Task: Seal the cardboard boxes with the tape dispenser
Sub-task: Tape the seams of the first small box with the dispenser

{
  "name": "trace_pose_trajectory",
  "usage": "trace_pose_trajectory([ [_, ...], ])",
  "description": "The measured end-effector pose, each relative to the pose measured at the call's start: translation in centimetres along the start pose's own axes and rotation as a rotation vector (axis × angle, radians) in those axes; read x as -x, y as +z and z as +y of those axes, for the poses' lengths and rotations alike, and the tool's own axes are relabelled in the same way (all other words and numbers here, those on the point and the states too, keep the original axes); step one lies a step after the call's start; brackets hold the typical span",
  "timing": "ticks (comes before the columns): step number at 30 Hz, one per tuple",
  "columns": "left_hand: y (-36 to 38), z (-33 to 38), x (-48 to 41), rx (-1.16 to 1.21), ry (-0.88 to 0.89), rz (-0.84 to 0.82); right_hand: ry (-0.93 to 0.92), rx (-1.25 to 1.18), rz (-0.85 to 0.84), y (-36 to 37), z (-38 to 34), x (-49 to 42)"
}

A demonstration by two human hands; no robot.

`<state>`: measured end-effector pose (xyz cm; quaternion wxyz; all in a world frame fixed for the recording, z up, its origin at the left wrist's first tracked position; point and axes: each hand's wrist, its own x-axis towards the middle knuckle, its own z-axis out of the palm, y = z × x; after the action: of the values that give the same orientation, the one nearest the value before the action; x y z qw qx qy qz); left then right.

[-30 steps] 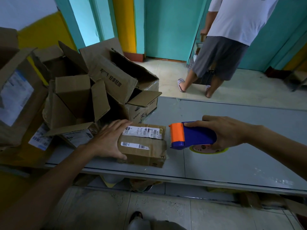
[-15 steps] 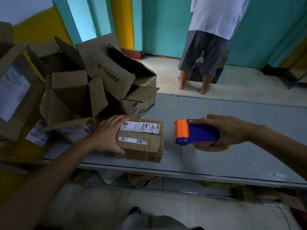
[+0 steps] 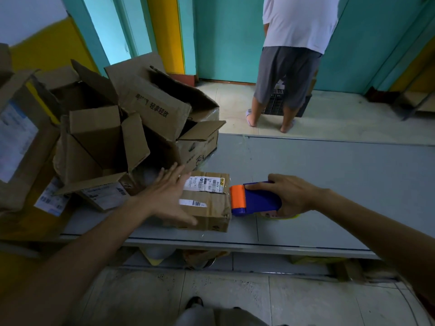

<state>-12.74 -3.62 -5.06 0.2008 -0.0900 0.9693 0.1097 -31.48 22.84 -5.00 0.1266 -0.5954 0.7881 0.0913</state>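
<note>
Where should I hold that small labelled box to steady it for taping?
Hold the small box at its left end, from the left, palm flat on top. It lies flat, and the tape dispenser is at its right end, so that side must stay free.

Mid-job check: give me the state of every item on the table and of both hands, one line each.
small box: flaps closed, flat on the table; fresh tape cannot be told.
tape dispenser: held sideways, orange end against the small box's right edge.
left hand: fingers straight, laid on the small box's left end.
right hand: grips the tape dispenser.
open boxes: flaps up, piled at the table's left end.
</note>
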Motion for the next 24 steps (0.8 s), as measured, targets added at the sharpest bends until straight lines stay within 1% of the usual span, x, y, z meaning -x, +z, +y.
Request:
trace_pose_trajectory([
  [1, 0.2, 1.0, -0.4, 0.074, -0.036, 0.033, -0.001, -0.008, -0.005, 0.0, -0.3, -0.4],
  [3, 1.1, 2.8, -1.3, 0.243, -0.160, 0.180, 0.014, -0.029, -0.029, 0.1, -0.5, -0.7],
  [4, 1.6, 3.5, -1.7, 0.266, -0.213, 0.265, 0.022, -0.039, -0.046, 0.2, -0.6, -0.8],
  [5, 2.1, 4.0, -2.0, 0.229, -0.249, 0.330, 0.028, -0.048, -0.058, 0.2, -0.7, -0.9],
  [6, 2.5, 4.1, -2.2, 0.176, -0.270, 0.358, 0.035, -0.058, -0.064, 0.3, -0.8, -0.9],
  [8, 2.9, 4.1, -2.5, 0.094, -0.286, 0.350, 0.048, -0.086, -0.076, 0.3, -0.8, -1.1],
  [12, 2.9, 4.1, -2.7, 0.020, -0.284, 0.317, 0.076, -0.160, -0.110, 0.4, -1.0, -1.4],
  [18, 2.5, 3.8, -2.7, 0.039, -0.242, 0.317, 0.079, -0.347, -0.185, 0.3, -1.2, -2.0],
  [21, 2.4, 3.9, -2.5, 0.049, -0.213, 0.324, 0.037, -0.247, -0.225, -0.2, -1.9, -2.5],
  [24, 2.5, 3.7, -2.6, 0.050, -0.204, 0.328, 0.054, -0.189, -0.231, -0.7, -1.8, -3.0],
])
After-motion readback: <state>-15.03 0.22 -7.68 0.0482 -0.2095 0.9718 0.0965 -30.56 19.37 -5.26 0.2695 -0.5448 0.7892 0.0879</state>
